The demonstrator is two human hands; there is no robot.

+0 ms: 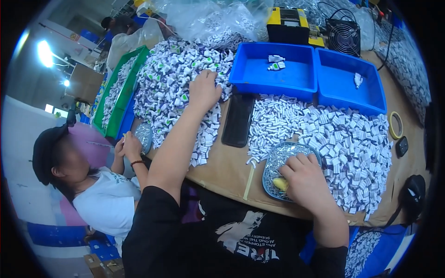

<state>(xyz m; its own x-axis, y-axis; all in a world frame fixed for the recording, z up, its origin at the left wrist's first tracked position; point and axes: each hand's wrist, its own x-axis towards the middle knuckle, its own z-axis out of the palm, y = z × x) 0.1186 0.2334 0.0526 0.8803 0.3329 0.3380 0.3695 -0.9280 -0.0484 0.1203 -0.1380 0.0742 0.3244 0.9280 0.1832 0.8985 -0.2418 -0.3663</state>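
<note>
My left hand point(205, 91) reaches onto a big heap of small white plastic parts point(171, 88) with purple and green marks. Its fingers are bent down among the parts; whatever they grip is hidden. Over a grey-blue tray point(267, 173) full of thin, shiny metal pins point(285, 155), my right hand point(303, 180) is closed around a small yellow object point(280, 184). Only one end of that yellow piece shows, so its kind is unclear. Right behind the tray lie many short white tubular pieces point(273, 120), and beside it spread white ribbed blocks point(352, 157).
Two blue bins point(273, 85) point(378, 95), holding a few white pieces, stand at the back. A dark phone point(238, 120) lies between the heaps. At right are a yellow tape roll point(395, 125) and a small fan point(343, 37). A co-worker point(104, 194) sits at left beside a green bin point(116, 104).
</note>
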